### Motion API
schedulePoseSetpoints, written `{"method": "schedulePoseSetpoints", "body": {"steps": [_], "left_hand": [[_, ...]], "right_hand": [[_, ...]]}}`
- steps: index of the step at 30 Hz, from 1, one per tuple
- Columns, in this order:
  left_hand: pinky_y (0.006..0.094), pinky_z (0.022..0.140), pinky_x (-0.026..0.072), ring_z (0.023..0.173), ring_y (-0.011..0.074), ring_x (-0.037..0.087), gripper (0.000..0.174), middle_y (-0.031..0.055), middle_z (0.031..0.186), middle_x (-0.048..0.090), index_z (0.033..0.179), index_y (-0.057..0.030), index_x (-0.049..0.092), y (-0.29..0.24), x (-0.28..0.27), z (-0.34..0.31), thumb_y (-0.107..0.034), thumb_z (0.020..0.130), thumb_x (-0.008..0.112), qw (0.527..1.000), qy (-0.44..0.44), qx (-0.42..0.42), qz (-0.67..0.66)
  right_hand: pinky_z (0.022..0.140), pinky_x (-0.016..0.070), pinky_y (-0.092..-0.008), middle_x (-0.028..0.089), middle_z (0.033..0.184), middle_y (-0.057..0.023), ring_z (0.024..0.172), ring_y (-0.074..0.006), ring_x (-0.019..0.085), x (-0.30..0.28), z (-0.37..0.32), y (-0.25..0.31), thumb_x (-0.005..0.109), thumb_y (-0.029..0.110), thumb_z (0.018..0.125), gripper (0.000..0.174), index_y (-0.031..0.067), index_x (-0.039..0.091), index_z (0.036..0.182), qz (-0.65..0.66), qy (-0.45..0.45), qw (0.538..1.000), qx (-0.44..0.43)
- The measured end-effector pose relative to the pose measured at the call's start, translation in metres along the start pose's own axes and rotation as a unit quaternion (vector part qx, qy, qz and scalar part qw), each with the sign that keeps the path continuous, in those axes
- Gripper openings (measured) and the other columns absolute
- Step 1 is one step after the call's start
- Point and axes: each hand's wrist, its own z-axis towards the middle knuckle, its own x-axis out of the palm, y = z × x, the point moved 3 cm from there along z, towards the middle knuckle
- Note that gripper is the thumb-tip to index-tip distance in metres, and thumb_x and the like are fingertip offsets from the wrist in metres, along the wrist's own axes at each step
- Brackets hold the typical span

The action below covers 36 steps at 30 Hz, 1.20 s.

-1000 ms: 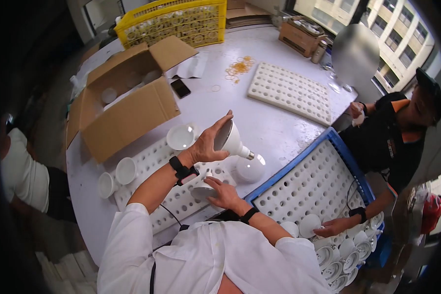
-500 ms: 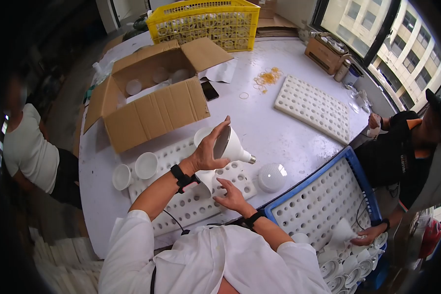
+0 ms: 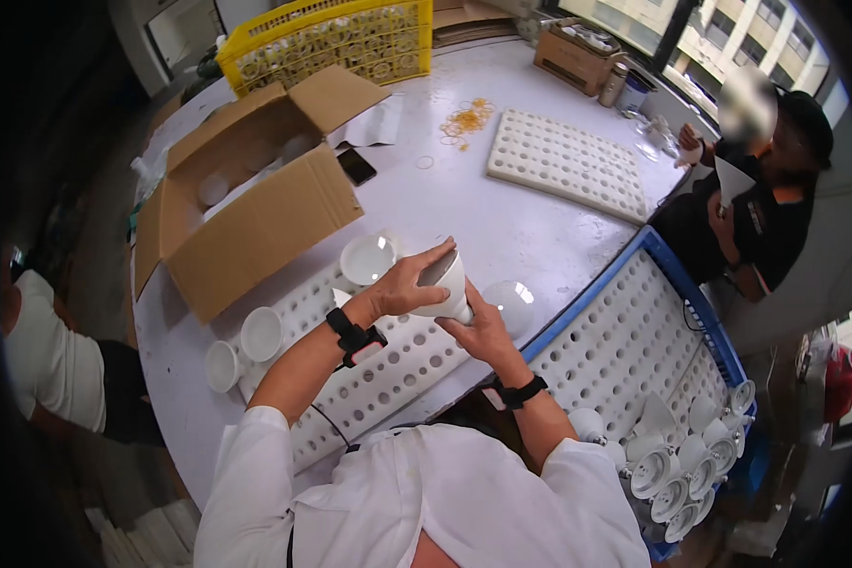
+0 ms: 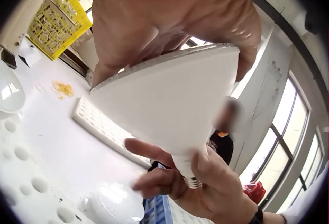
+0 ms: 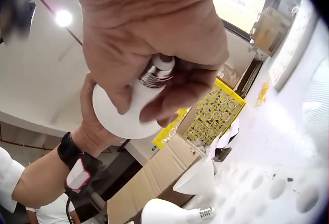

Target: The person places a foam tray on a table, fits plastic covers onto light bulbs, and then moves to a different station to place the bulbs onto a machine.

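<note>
A white cone-shaped lamp housing (image 4: 169, 95) with a metal screw base hangs over the foam board (image 3: 388, 369). My left hand (image 3: 402, 289) grips its wide rim, thumb on one side and fingers on the other. Around the narrow neck by the screw base curl the fingers of my right hand (image 3: 488, 331), seen in the right wrist view as a hand (image 5: 154, 34) over the metal base (image 5: 157, 72). A clear-white dome cover (image 3: 513, 308) lies on the table right of the housing. White round pieces (image 3: 261, 333) stand at the board's left end.
An open cardboard box (image 3: 265, 232) stands at the left, a phone (image 3: 357, 167) beside it. Behind are a yellow crate (image 3: 327, 47) and rubber bands (image 3: 467, 118). Another foam board (image 3: 568, 163) lies farther right. A blue crate (image 3: 705, 331) holds several housings; a person (image 3: 767, 208) stands beyond it.
My right hand has risen from the foam board to the housing's neck and grips it. The person at the right has lifted a cone-shaped housing from the blue crate.
</note>
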Motion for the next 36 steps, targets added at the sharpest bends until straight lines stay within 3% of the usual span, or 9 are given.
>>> {"method": "schedulePoseSetpoints", "body": {"steps": [2, 3, 7, 10, 19, 22, 25, 35, 36], "left_hand": [[0.0333, 0.104, 0.0296, 0.125, 0.0276, 0.038, 0.074, 0.0202, 0.138, 0.035, 0.133, 0.0018, 0.036, -0.008, 0.004, 0.016, -0.024, 0.070, 0.064, 0.994, -0.019, 0.052, 0.092], [0.0331, 0.101, 0.0340, 0.122, 0.0279, 0.044, 0.067, 0.0213, 0.134, 0.041, 0.130, 0.0017, 0.040, -0.015, 0.007, 0.024, -0.022, 0.073, 0.065, 0.977, -0.050, 0.098, 0.180], [0.0320, 0.094, 0.0417, 0.111, 0.0283, 0.054, 0.056, 0.0224, 0.126, 0.048, 0.126, 0.0010, 0.045, -0.024, 0.034, 0.054, -0.017, 0.076, 0.065, 0.982, -0.027, 0.078, 0.172], [0.0305, 0.090, 0.0450, 0.106, 0.0276, 0.057, 0.055, 0.0220, 0.121, 0.052, 0.125, 0.0005, 0.047, -0.030, 0.052, 0.075, -0.014, 0.075, 0.065, 0.970, -0.068, 0.140, 0.186], [0.0324, 0.091, 0.0445, 0.107, 0.0304, 0.056, 0.052, 0.0211, 0.124, 0.051, 0.123, -0.0004, 0.048, -0.037, 0.081, 0.120, -0.011, 0.075, 0.063, 0.969, -0.054, 0.153, 0.187], [0.0338, 0.093, 0.0435, 0.108, 0.0331, 0.055, 0.061, 0.0237, 0.124, 0.049, 0.128, 0.0005, 0.042, -0.047, 0.081, 0.130, -0.012, 0.073, 0.065, 0.956, -0.040, 0.153, 0.245], [0.0357, 0.094, 0.0419, 0.112, 0.0371, 0.050, 0.083, 0.0307, 0.122, 0.046, 0.133, 0.0046, 0.028, -0.055, 0.077, 0.139, -0.013, 0.066, 0.074, 0.972, -0.034, 0.101, 0.209], [0.0344, 0.093, 0.0428, 0.110, 0.0352, 0.052, 0.076, 0.0287, 0.122, 0.048, 0.130, 0.0044, 0.036, -0.057, 0.068, 0.134, -0.012, 0.066, 0.074, 0.969, -0.073, 0.084, 0.220], [0.0339, 0.093, 0.0432, 0.109, 0.0347, 0.053, 0.071, 0.0273, 0.122, 0.048, 0.128, 0.0036, 0.040, -0.056, 0.067, 0.133, -0.012, 0.067, 0.072, 0.958, -0.082, 0.126, 0.246]], "right_hand": [[0.075, 0.0492, -0.0344, 0.061, 0.105, -0.0200, 0.084, -0.0278, 0.064, -0.004, 0.005, -0.015, 0.071, 0.016, 0.074, 0.078, 0.0044, 0.027, 0.137, -0.012, 0.008, 1.000, 0.017], [0.075, 0.0491, -0.0337, 0.062, 0.101, -0.0193, 0.085, -0.0274, 0.064, -0.011, 0.006, -0.018, 0.070, 0.015, 0.075, 0.077, 0.0043, 0.026, 0.138, -0.023, -0.054, 0.998, -0.031], [0.075, 0.0490, -0.0313, 0.063, 0.099, -0.0183, 0.087, -0.0266, 0.064, -0.033, 0.007, -0.028, 0.067, 0.010, 0.078, 0.073, 0.0038, 0.025, 0.138, -0.021, -0.156, 0.984, -0.080], [0.075, 0.0490, -0.0303, 0.063, 0.099, -0.0187, 0.086, -0.0255, 0.064, -0.050, 0.008, -0.030, 0.066, 0.008, 0.078, 0.073, 0.0037, 0.024, 0.138, -0.022, -0.194, 0.976, -0.095], [0.075, 0.0491, -0.0305, 0.063, 0.100, -0.0186, 0.090, -0.0213, 0.063, -0.086, 0.010, -0.050, 0.065, 0.008, 0.080, 0.071, 0.0039, 0.025, 0.138, 0.018, -0.208, 0.978, -0.013], [0.076, 0.0490, -0.0299, 0.063, 0.101, -0.0171, 0.089, -0.0198, 0.062, -0.097, 0.019, -0.052, 0.066, 0.008, 0.079, 0.071, 0.0044, 0.026, 0.138, 0.004, -0.220, 0.974, -0.052], [0.076, 0.0489, -0.0298, 0.063, 0.104, -0.0155, 0.090, -0.0176, 0.061, -0.110, 0.028, -0.046, 0.066, 0.008, 0.079, 0.069, 0.0047, 0.028, 0.137, 0.027, -0.215, 0.975, -0.057], [0.076, 0.0485, -0.0281, 0.062, 0.104, -0.0137, 0.089, -0.0154, 0.060, -0.105, 0.039, -0.048, 0.066, 0.007, 0.079, 0.067, 0.0053, 0.031, 0.137, 0.063, -0.186, 0.980, -0.039], [0.076, 0.0486, -0.0281, 0.062, 0.103, -0.0137, 0.089, -0.0154, 0.060, -0.104, 0.040, -0.049, 0.066, 0.008, 0.080, 0.067, 0.0053, 0.031, 0.136, 0.067, -0.185, 0.980, -0.035]]}}
